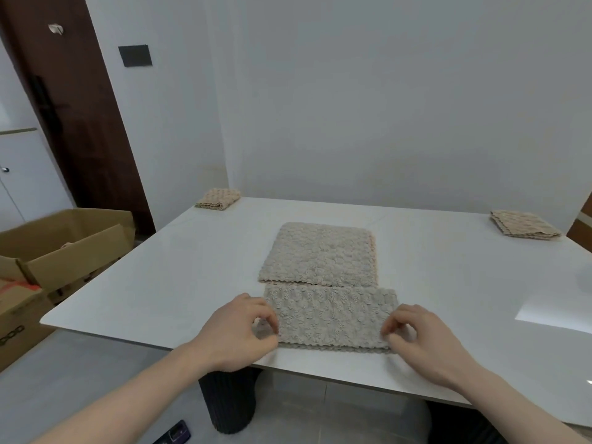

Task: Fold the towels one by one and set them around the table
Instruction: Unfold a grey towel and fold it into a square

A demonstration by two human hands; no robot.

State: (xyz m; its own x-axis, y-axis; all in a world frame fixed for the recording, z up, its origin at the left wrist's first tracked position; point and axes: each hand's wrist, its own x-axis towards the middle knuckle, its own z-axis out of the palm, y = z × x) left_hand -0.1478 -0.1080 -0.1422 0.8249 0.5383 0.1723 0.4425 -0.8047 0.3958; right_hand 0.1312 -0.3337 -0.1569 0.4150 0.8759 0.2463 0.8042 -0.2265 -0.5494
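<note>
A beige knobbly towel [331,317], folded in half into a long strip, lies at the near edge of the white table [153,283]. My left hand [243,331] pinches its left end and my right hand [423,341] pinches its right end. Just behind it a stack of unfolded towels [318,254] lies flat in the middle of the table. One folded towel [218,199] rests at the far left corner. Another folded towel [525,224] sits at the far right corner.
Open cardboard boxes [64,248] stand on the floor left of the table. A dark ribbed table leg [229,402] is below the near edge. A dark phone-like object [174,434] lies on the floor. White walls close the back; a brown door [73,107] is at left.
</note>
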